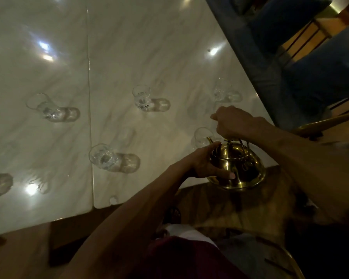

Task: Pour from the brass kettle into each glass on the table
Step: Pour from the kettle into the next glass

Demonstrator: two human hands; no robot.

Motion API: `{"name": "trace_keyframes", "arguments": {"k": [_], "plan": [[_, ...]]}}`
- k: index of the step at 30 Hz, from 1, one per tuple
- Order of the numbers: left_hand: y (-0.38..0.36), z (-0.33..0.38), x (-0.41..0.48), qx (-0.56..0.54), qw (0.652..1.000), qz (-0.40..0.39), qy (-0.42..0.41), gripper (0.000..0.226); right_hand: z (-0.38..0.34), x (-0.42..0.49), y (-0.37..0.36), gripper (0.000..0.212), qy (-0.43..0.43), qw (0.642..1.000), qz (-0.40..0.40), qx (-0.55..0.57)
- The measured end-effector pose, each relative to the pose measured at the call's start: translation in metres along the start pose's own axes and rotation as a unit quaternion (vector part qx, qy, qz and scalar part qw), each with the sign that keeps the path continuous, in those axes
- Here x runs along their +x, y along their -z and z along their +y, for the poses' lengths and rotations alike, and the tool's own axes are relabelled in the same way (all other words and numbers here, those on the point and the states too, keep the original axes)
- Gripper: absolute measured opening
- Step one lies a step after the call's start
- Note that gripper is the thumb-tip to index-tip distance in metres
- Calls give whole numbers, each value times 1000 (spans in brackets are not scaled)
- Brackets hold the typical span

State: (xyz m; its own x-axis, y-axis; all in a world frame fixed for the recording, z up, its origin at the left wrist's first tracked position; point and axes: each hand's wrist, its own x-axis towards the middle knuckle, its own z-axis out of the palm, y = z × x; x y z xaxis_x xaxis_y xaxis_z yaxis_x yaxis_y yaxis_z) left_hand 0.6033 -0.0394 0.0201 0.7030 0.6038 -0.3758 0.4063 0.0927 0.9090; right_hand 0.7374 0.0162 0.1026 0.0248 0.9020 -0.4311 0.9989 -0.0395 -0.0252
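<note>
right hand [234, 121] gripping brass kettle [248, 174] handle, left hand [206, 164] flat against its side

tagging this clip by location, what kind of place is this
Probably a home dining area or cafe: a glossy marble-look table set with small clear glasses, a brass kettle, blue seating beside it.

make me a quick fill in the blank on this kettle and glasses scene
1. The right hand grips the brass kettle by its ____.
2. The kettle's ____ is at the rim of the nearest glass.
3. The glasses stand on a table of pale ____.

Missing words: handle; spout; marble
</note>
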Motion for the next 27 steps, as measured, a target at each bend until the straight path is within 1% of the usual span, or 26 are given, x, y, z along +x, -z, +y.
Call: {"name": "trace_keyframes", "arguments": {"k": [4, 7, 15, 20, 27], "plan": [[0, -2, 2, 1, 1000, 2, 4, 91, 0, 2, 0, 51, 1, 1000, 1, 2], [-1, -6, 4, 4, 1000, 6, 13, 96, -1, 4, 0, 46, 5, 1000, 3, 0], [0, -7, 3, 4, 1000, 4, 11, 92, -2, 5, -1, 46, 11, 1000, 0, -13], [-2, -9, 5, 5, 1000, 1, 15, 94, -2, 3, -1, 45, 1, 1000, -1, -10], [-5, -12, 7, 16, 1000, -3, 11, 105, 0, 0, -2, 46, -2, 1000, -3, -11]]}}
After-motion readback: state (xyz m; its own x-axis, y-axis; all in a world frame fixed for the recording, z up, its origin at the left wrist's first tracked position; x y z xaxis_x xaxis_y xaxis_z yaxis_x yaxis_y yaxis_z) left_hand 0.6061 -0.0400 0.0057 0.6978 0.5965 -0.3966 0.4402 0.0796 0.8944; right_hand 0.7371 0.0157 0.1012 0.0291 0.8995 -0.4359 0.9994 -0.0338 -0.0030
